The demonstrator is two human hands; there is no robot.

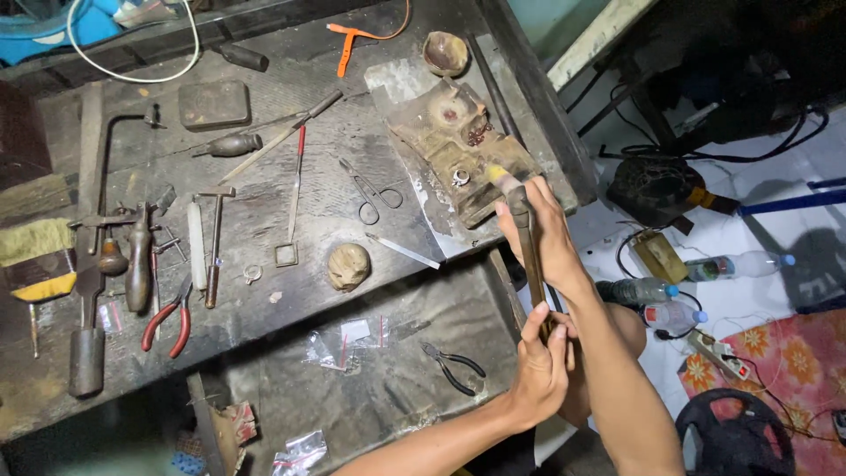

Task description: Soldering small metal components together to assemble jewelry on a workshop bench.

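Head view: my left hand (539, 366) closed round lower end of long dark metal tool (529, 247), my right hand (539, 231) gripping upper shaft, tip at worn wooden block (458, 145); small silver ring (460, 177) there, seemingly unfinished.

Both forearms are bare from the bottom edge of the frame up to the wrists, with no sleeves showing. The left hand (539, 366) and right hand (542, 231) wear no gloves, rings, watch or bands that can be made out. A bare knee shows just behind the arms, with no clothing visible on it
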